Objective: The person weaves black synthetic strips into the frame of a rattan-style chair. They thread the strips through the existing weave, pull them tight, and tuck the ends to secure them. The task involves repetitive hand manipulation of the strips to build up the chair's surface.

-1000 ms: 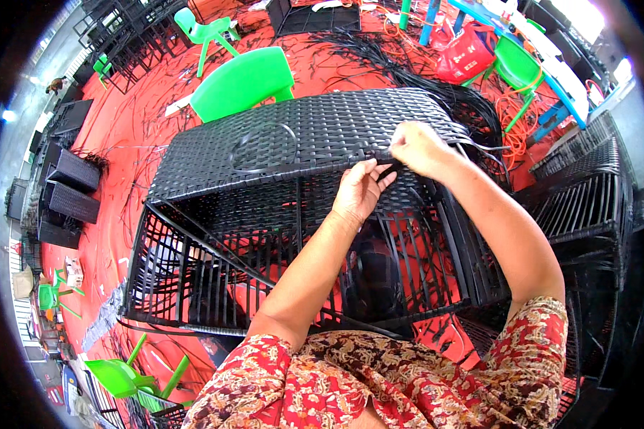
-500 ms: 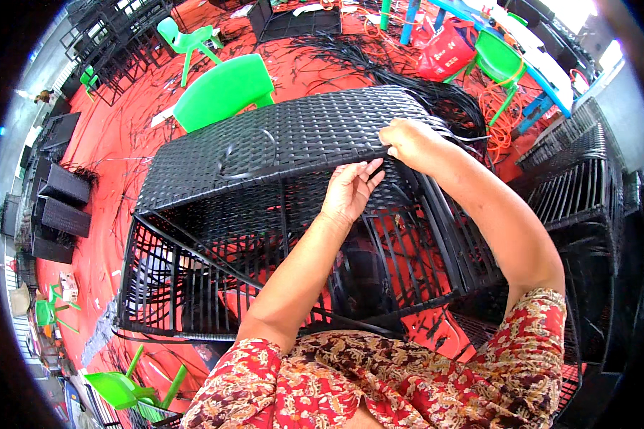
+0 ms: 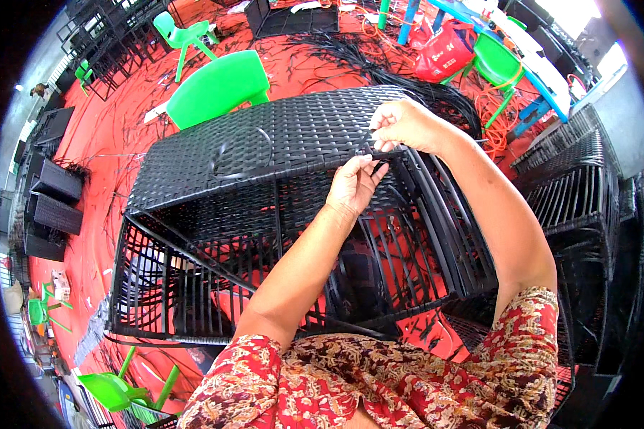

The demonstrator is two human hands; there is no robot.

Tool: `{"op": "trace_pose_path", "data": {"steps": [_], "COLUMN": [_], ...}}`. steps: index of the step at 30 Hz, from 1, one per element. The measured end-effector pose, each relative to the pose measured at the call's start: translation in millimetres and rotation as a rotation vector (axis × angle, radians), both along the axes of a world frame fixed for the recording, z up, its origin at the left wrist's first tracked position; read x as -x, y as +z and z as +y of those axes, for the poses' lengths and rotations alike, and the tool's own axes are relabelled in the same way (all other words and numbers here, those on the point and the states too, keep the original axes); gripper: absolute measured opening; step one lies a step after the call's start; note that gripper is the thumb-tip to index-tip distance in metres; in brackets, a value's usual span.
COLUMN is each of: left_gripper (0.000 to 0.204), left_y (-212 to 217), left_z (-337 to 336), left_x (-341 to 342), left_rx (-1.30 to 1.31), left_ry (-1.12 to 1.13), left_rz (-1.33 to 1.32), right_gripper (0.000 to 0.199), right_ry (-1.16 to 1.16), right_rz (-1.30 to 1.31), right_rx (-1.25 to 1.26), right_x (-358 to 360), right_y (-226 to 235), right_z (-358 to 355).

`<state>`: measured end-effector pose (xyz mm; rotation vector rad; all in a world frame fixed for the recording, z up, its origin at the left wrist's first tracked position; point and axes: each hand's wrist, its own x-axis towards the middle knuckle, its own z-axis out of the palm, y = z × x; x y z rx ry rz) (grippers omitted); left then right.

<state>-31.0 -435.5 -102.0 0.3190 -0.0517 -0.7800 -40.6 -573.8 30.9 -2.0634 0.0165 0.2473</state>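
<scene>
A large black woven wicker frame (image 3: 315, 129) lies before me, with a close-woven panel on top and open rows of upright strips below. At the panel's front edge, towards its right end, my left hand (image 3: 352, 187) is closed, thumb and fingertips pinching a thin black plastic strip. Just above and to the right, my right hand (image 3: 406, 127) pinches at the same strip, its fingertips over the panel. The strip is mostly hidden by my fingers. A loose strip loop (image 3: 270, 146) sticks up from the weave left of my hands.
A green chair (image 3: 222, 89) stands right behind the panel. Long black strips (image 3: 408, 89) lie bundled on the red floor beyond. Another black frame (image 3: 569, 189) is close on the right. A red bag (image 3: 445, 53) sits near a blue table (image 3: 544, 86). A green chair (image 3: 111, 390) lies lower left.
My right hand has lifted off the panel's edge and shifted slightly left and up, its fingers now in a pinch. The left hand's fingers have drawn together at the edge.
</scene>
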Motion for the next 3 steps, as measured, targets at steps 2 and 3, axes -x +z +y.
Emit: {"op": "trace_pose_path", "data": {"steps": [2,3], "left_gripper": [0.022,0.024], "left_y": [-5.5,-8.1], "left_z": [-1.8,-2.2], "left_x": [-1.0,-1.3], "left_rx": [0.01,0.015], "left_ry": [0.008,0.013], "left_rz": [-0.018,-0.027], "right_gripper": [0.012,0.015], "right_ry": [-0.006,0.01], "right_rz": [0.001,0.012], "right_rx": [-0.076,-0.022], "right_x": [0.1,0.4], "right_y": [-11.2,-10.6], "right_z": [-5.6,-8.4]}}
